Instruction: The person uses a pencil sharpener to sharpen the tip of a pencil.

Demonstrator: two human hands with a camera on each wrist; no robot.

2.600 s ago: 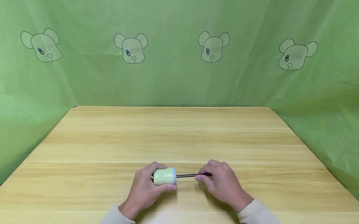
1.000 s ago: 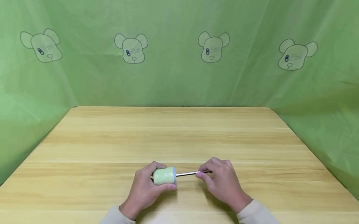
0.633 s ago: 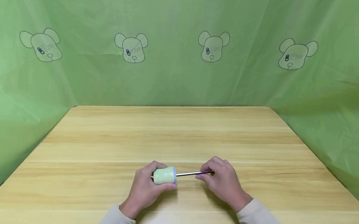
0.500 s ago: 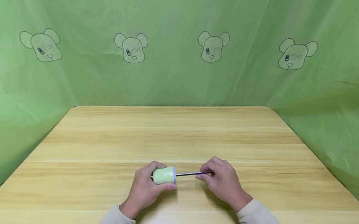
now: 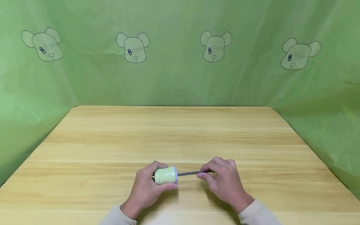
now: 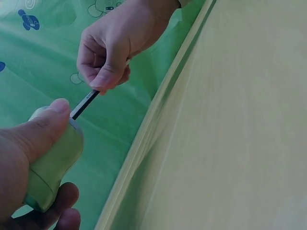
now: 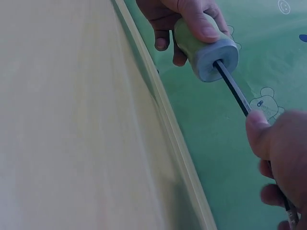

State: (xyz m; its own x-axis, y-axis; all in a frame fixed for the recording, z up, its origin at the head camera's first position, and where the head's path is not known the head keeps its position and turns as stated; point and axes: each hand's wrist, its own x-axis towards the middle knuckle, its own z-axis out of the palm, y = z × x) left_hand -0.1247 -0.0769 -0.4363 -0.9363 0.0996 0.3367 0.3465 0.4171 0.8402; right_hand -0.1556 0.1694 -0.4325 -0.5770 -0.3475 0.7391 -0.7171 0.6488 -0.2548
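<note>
My left hand grips a pale green pencil sharpener, its thumb along the near side and fingers round the far side. A dark pencil with a pale stripe runs into the hole in the sharpener's blue-grey end, plain in the right wrist view. Toward the pencil's other end, my right hand pinches the shaft between thumb and fingers. The left wrist view has the sharpener tilted below the right hand. The pencil's tip is hidden inside the sharpener.
Both hands are above the near part of a light wood-grain table. A green curtain printed with bear heads hangs behind and along both sides of it.
The pencil has turned about its length: its visible face went from dark to a white stripe and now to grey. My right fingers have shifted slightly; the left hand's hold is unchanged.
</note>
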